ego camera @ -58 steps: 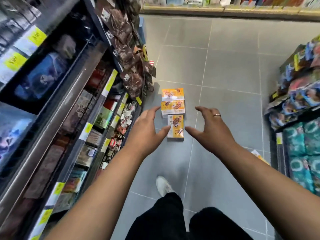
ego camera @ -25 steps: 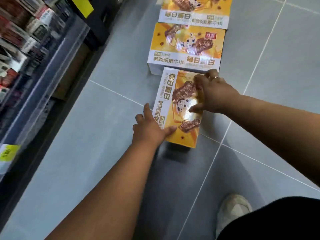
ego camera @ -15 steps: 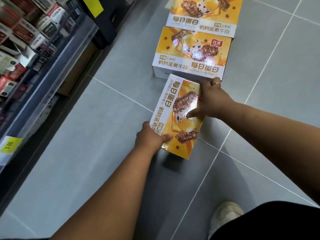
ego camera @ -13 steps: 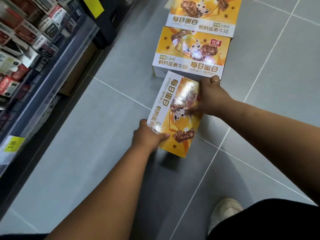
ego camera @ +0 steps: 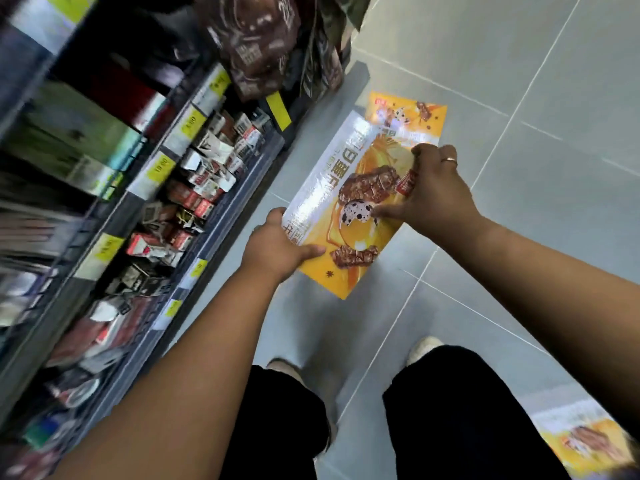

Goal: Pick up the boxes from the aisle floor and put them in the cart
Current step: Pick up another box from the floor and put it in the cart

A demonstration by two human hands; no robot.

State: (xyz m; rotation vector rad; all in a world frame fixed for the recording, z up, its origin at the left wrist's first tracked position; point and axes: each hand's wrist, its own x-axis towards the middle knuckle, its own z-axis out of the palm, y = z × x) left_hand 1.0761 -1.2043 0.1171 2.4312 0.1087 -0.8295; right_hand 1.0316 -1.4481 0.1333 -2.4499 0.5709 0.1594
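Shelves (ego camera: 194, 188) just left of the box (ego camera: 349, 244) — second box (ego camera: 415, 116) beyond.

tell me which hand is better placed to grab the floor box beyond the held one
Probably right. The right hand grips the held box at its far edge, short of the floor box; the left hand holds the near corner, farther back.

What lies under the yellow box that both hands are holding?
Below the held box only grey floor tiles show, and a second yellow box peeks out past its far end. The rest of that box, and anything else beneath, is covered.
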